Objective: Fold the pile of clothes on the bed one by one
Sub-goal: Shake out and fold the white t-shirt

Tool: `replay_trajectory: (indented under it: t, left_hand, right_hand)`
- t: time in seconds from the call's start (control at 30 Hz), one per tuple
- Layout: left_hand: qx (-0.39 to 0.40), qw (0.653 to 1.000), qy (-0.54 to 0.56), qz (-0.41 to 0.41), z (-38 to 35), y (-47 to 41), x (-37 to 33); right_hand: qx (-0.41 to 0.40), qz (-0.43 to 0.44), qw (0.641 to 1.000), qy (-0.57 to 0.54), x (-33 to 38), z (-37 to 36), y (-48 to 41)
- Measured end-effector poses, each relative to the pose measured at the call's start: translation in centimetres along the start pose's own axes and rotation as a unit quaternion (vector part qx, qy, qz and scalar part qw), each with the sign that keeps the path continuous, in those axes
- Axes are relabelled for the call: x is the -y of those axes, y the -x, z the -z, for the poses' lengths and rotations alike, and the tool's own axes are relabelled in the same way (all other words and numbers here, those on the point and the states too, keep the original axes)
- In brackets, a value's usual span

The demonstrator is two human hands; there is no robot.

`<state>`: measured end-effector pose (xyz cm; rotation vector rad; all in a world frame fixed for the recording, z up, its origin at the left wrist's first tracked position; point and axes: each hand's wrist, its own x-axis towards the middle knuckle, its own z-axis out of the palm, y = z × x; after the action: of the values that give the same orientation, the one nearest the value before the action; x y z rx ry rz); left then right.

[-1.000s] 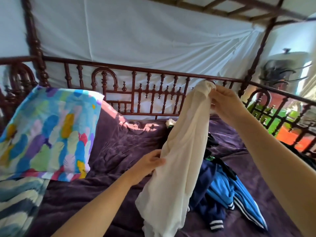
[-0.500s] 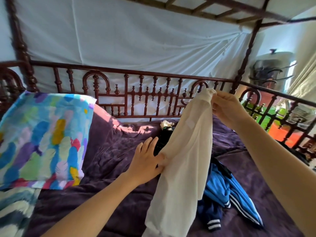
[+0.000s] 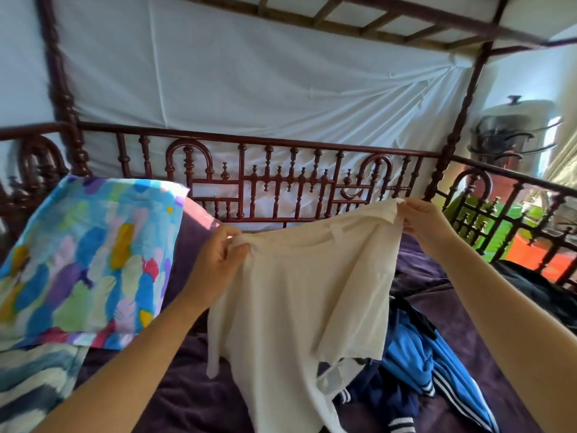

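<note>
Over the bed, the left hand and right hand hold a cream garment spread out by its top edge.

Fingers of the left hand curl tight on the near-left top corner. Fingers of the right hand pinch the other corner, higher and farther right. The cloth hangs wide between them, its lower edge drooping toward the purple bedcover. Partly behind it to the right lies the rest of the pile, a blue striped jacket over navy cloth. A multicoloured pillow leans at the left, near the carved wooden rail along the far side.
</note>
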<state>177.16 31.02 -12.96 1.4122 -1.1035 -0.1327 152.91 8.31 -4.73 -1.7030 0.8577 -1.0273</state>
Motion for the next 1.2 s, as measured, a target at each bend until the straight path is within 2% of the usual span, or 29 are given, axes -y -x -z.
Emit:
replay_trajectory:
  t: [0.1,0.27,0.4,0.57,0.7,0.83,0.93,1.0,1.03,1.1,1.13,1.2]
  left_hand:
    - [-0.084,0.994,-0.025,-0.058,1.4,-1.6,-1.8]
    - [-0.135,0.972,-0.082,-0.175,4.6,-2.6,-5.6]
    - [-0.167,0.953,-0.139,-0.211,7.0,-2.1,-8.1]
    - [-0.195,0.937,-0.179,-0.23,7.0,-0.6,-11.0]
    - [-0.232,0.95,-0.157,-0.135,6.0,-0.5,-12.6]
    - [-0.25,0.966,-0.05,-0.046,5.2,-0.1,-12.9]
    - [-0.255,0.966,0.029,0.012,4.6,1.6,-11.7]
    - [-0.282,0.954,0.071,0.079,4.2,3.4,-9.5]
    - [-0.294,0.946,0.073,0.113,3.9,4.5,-7.9]
    - [-0.298,0.937,0.048,0.176,3.4,7.7,-4.5]
    - [-0.289,0.935,0.028,0.203,3.4,9.4,-3.0]
    - [-0.263,0.935,-0.016,0.238,3.8,12.4,-0.1]
  right_hand:
    - [-0.012,0.009,1.0,0.022,0.1,-0.6,-0.3]
    - [0.03,0.024,0.998,0.058,0.7,-2.0,-0.6]
    - [0.069,0.031,0.996,0.044,1.3,-3.5,-0.6]
    - [-0.004,0.095,0.992,0.082,3.3,-5.8,-2.7]
    - [-0.024,0.089,0.99,0.107,6.2,-6.5,-4.9]
    - [-0.049,0.094,0.992,0.062,8.0,-6.8,-5.3]
    - [-0.053,0.126,0.987,0.08,6.9,-7.7,-5.0]
    - [-0.016,0.117,0.984,0.131,4.6,-9.1,-4.9]
    - [0.013,0.105,0.976,0.19,2.9,-9.8,-4.9]
    - [0.096,0.069,0.937,0.328,-1.1,-11.5,-3.9]
    - [0.129,0.062,0.921,0.363,-3.2,-12.3,-3.0]
    - [0.179,0.011,0.939,0.293,-7.2,-13.2,-0.9]
